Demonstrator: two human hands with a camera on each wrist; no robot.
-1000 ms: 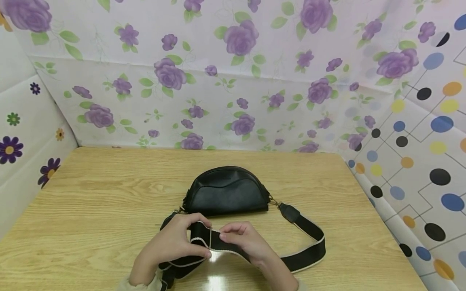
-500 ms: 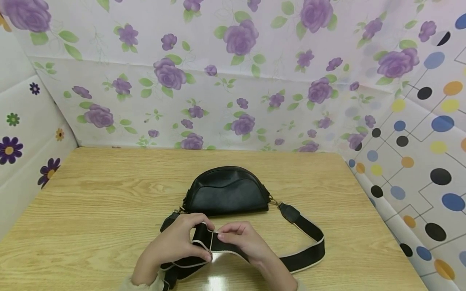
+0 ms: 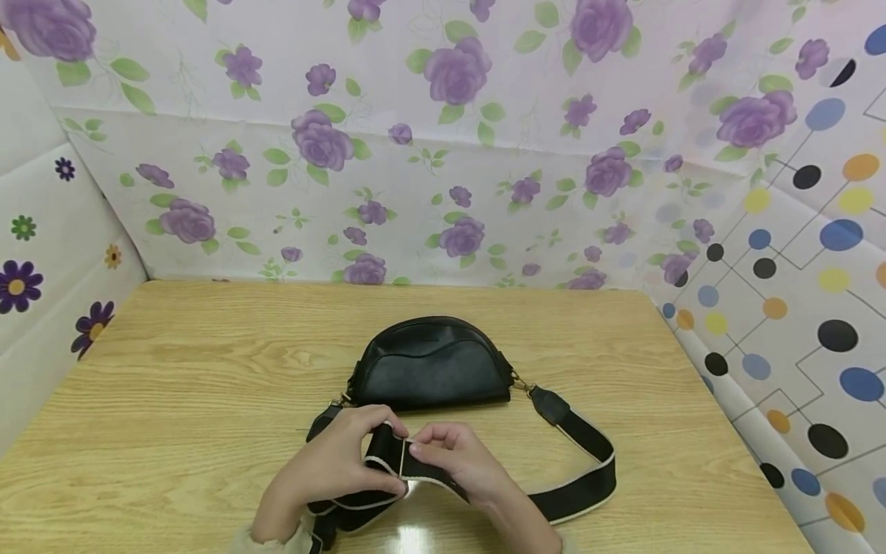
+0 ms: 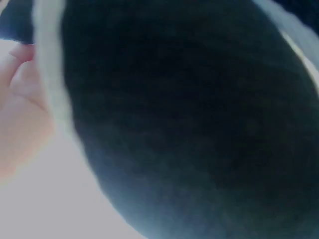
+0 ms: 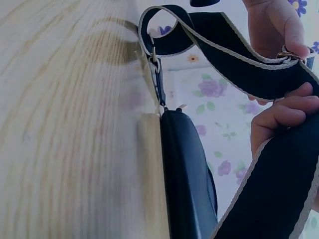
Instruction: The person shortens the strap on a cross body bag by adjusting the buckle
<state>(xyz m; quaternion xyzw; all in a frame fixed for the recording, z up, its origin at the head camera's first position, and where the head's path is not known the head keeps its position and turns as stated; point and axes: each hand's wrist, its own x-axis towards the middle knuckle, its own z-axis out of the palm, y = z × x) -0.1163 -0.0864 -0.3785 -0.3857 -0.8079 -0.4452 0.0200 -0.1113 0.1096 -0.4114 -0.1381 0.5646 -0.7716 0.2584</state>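
Strap [image 3: 581, 492] shifted, two hands, one bag [image 3: 431, 365]

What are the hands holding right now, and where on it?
Both the left hand and the right hand pinch the bag's strap at its slider buckle, in front of the black bag.

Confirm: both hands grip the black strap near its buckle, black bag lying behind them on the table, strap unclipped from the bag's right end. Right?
Not quite. The strap is attached at the right end of the bag: the head view shows its clip hooked there. The rest holds: the left hand and right hand both grip the strap near its buckle, with the bag behind them on the table.
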